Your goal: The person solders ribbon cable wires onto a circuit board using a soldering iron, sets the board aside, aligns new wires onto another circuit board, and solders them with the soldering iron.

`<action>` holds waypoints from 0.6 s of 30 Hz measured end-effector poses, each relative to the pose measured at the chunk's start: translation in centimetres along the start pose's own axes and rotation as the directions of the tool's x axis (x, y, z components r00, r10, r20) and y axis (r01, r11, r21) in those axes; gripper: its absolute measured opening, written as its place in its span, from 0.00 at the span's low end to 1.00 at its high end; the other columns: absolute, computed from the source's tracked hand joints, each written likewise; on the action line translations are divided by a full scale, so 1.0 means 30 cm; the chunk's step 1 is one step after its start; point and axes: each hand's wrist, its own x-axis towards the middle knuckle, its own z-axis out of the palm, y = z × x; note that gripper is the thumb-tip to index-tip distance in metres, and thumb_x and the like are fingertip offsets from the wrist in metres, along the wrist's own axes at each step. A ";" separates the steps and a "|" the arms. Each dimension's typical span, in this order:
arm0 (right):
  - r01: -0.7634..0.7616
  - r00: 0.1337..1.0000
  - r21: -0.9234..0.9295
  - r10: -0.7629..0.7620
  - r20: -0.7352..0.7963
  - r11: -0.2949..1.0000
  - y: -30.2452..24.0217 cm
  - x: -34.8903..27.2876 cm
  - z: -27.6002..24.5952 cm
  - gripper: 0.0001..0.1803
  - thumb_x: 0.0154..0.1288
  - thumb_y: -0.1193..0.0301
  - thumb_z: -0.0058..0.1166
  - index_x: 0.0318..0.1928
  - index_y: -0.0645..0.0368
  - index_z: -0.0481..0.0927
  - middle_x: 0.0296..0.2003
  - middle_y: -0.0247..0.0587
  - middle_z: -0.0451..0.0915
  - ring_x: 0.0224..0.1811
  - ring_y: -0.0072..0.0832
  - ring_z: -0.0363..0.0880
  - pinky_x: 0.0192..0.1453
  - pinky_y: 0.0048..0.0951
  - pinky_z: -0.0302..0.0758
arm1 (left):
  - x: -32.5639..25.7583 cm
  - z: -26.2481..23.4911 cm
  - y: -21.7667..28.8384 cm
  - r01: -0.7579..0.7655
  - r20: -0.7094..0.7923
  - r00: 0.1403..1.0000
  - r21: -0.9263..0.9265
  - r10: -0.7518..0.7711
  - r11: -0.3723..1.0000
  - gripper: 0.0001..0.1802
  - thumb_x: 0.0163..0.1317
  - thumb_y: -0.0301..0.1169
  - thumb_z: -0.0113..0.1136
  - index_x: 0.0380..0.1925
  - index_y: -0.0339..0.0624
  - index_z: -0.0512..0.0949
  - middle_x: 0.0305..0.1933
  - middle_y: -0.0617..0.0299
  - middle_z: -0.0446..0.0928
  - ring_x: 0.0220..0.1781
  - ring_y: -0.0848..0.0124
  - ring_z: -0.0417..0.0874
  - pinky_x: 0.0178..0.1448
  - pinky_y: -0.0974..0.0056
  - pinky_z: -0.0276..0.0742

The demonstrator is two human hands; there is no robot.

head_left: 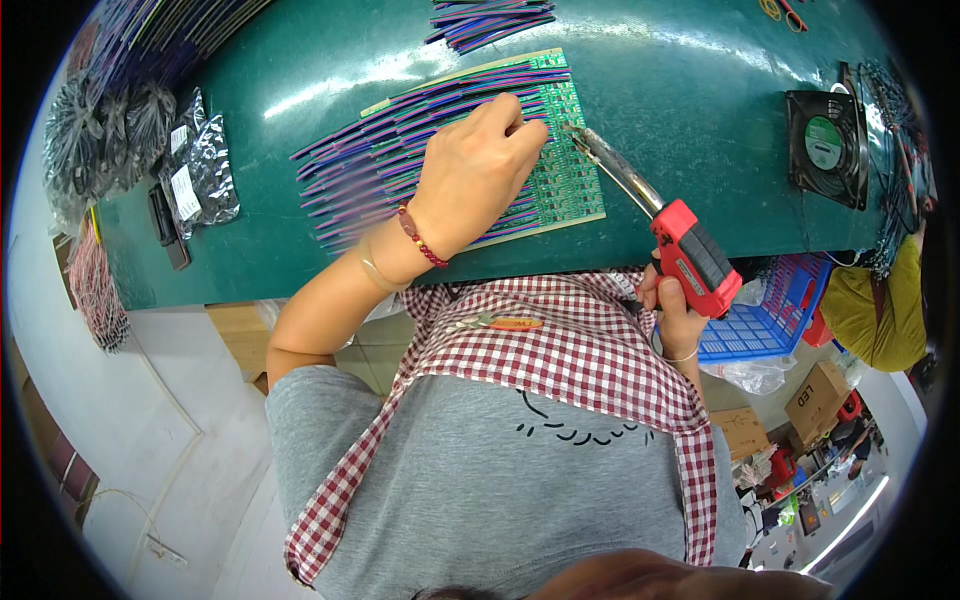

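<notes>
Across a green circuit board panel (572,195) lie rows of thin blue, purple and black wires (345,140), their ends reaching left past the board. My left hand (478,165) is closed over the middle of the panel, thumb and forefinger pinched near the bare pads. A blurred wire (350,205) trails out beneath that wrist; the fingertips themselves are hidden. My right hand (677,312) grips a red and black soldering gun (697,262) at the table's front edge. Its metal tip points up and left, close to the board's right side and the left fingers.
More wires (490,22) lie beyond the board, with a large bundle (165,40) at far left. Bagged parts (205,170) sit on the left. A black fan (828,148) stands at right. Below the table edge is a blue basket (765,315).
</notes>
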 end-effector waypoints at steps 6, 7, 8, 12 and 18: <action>0.077 0.997 -0.148 -0.079 -0.006 0.986 0.039 -0.009 -0.007 0.17 0.71 0.63 0.55 0.42 0.67 0.76 0.25 0.37 0.74 0.22 0.20 0.69 0.28 0.25 0.71 | 0.002 0.003 0.001 0.000 -0.001 1.000 -0.011 0.000 1.000 0.06 0.54 0.25 0.66 0.27 0.44 0.76 0.31 0.62 0.73 0.29 0.62 0.80 0.30 0.59 0.77; 0.076 0.997 -0.148 -0.078 -0.005 0.986 0.036 -0.005 -0.010 0.17 0.71 0.63 0.55 0.42 0.67 0.76 0.25 0.37 0.74 0.22 0.20 0.69 0.28 0.25 0.71 | 0.003 0.002 0.000 -0.004 0.000 1.000 -0.019 0.004 1.000 0.06 0.54 0.25 0.66 0.27 0.44 0.76 0.30 0.62 0.73 0.29 0.62 0.80 0.30 0.59 0.77; 0.117 0.993 -0.274 -0.108 0.044 0.955 0.030 0.000 -0.012 0.16 0.71 0.62 0.55 0.39 0.67 0.76 0.24 0.37 0.73 0.22 0.20 0.69 0.29 0.25 0.71 | 0.003 0.000 0.001 -0.003 0.001 1.000 -0.020 0.003 1.000 0.06 0.54 0.25 0.66 0.27 0.44 0.76 0.30 0.62 0.73 0.29 0.62 0.80 0.30 0.59 0.77; 0.109 0.993 -0.309 -0.087 0.083 0.945 0.040 -0.007 -0.032 0.17 0.71 0.63 0.54 0.44 0.68 0.77 0.25 0.37 0.74 0.22 0.20 0.70 0.29 0.25 0.71 | 0.005 -0.002 0.002 -0.001 0.017 1.000 -0.016 0.001 1.000 0.06 0.55 0.24 0.66 0.27 0.44 0.76 0.31 0.62 0.73 0.29 0.62 0.80 0.30 0.59 0.76; 0.029 1.000 0.024 -0.029 -0.002 0.999 -0.042 -0.007 0.003 0.15 0.71 0.64 0.54 0.47 0.64 0.80 0.30 0.32 0.79 0.29 0.23 0.76 0.33 0.26 0.70 | 0.004 0.000 -0.004 -0.007 0.010 1.000 -0.037 0.007 0.999 0.06 0.55 0.24 0.66 0.27 0.44 0.76 0.31 0.62 0.74 0.30 0.62 0.81 0.30 0.59 0.77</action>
